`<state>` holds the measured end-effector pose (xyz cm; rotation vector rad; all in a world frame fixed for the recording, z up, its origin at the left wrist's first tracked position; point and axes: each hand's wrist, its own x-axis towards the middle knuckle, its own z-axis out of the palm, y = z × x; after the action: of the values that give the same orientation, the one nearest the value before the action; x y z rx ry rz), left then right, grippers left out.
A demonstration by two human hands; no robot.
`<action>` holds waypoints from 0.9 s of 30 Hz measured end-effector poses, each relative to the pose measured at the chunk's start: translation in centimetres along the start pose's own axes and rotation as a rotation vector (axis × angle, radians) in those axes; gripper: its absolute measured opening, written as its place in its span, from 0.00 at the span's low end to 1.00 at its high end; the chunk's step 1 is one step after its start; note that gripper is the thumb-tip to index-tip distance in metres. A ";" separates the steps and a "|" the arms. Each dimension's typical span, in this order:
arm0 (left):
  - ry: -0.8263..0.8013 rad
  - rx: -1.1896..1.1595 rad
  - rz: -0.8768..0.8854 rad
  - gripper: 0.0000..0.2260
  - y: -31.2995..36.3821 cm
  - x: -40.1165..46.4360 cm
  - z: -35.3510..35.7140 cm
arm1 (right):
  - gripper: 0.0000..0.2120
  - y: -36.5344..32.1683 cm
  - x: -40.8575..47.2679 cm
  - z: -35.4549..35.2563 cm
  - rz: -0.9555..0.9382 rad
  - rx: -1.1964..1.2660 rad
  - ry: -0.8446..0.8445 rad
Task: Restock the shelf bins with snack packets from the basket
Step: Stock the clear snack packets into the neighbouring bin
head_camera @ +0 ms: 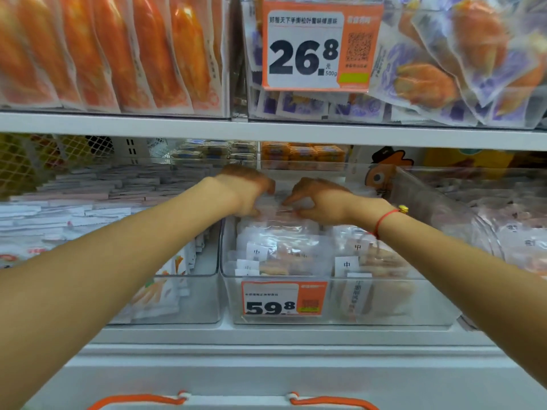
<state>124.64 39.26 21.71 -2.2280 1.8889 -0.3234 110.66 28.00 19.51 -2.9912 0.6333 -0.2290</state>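
Note:
Both my arms reach into the middle clear shelf bin (pixel 231 294), which carries a 59.8 price tag. My left hand (pixel 247 189) and my right hand (pixel 321 201) meet at the back of the bin, fingers curled down onto a clear snack packet (pixel 276 207) held between them. Several clear snack packets (pixel 284 253) with white labels lie stacked in the bin in front of my hands. The orange handles of the basket (pixel 139 399) show at the bottom edge; its contents are out of sight.
A clear bin (pixel 189 303) of white packets stands to the left and another bin (pixel 438 208) to the right. The shelf above (pixel 266 131) holds orange packets (pixel 118 54) and purple-printed packets (pixel 444 69) behind a 26.8 price tag (pixel 319 45).

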 end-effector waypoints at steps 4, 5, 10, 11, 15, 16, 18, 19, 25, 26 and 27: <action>-0.122 -0.091 0.066 0.24 0.0 -3.0 -1.2 | 0.21 -0.2 -3.0 -1.0 -0.068 0.147 -0.002; -0.207 -0.083 0.074 0.24 0.3 -3.4 -1.3 | 0.23 -0.4 -3.3 -0.9 -0.054 0.104 -0.117; -0.169 -0.054 0.086 0.11 1.6 -2.4 -1.2 | 0.10 -0.9 -2.3 -0.1 -0.128 0.046 -0.062; -0.120 -0.049 0.082 0.09 1.6 -2.2 -1.0 | 0.08 -0.9 -1.9 0.3 -0.127 0.072 -0.033; -0.057 -0.010 0.040 0.07 1.1 -1.7 0.3 | 0.05 -0.7 -0.2 1.7 -0.057 0.185 -0.008; -0.075 0.004 0.039 0.07 1.1 -1.5 0.3 | 0.05 -0.8 0.2 1.8 -0.042 0.182 -0.026; -0.105 -0.011 0.048 0.08 1.1 -1.6 0.0 | 0.07 -1.1 0.1 1.2 -0.031 0.149 -0.097; -0.093 -0.033 0.051 0.09 1.1 -2.0 -0.4 | 0.09 -1.3 -0.4 0.4 -0.041 0.135 -0.118; -0.084 -0.211 0.163 0.14 0.8 -6.9 -1.7 | 0.22 -1.3 -6.7 -2.4 -0.056 0.319 -0.123; -0.083 -0.174 0.178 0.14 1.0 -7.2 -1.6 | 0.22 -1.3 -7.1 -2.1 -0.053 0.314 -0.210; -0.051 -0.141 0.172 0.13 1.1 -7.4 -1.5 | 0.20 -1.4 -7.4 -1.9 -0.068 0.342 -0.244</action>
<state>122.00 46.35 22.55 -2.1156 2.1172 -0.1088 104.26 32.22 20.55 -2.6552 0.4183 0.0247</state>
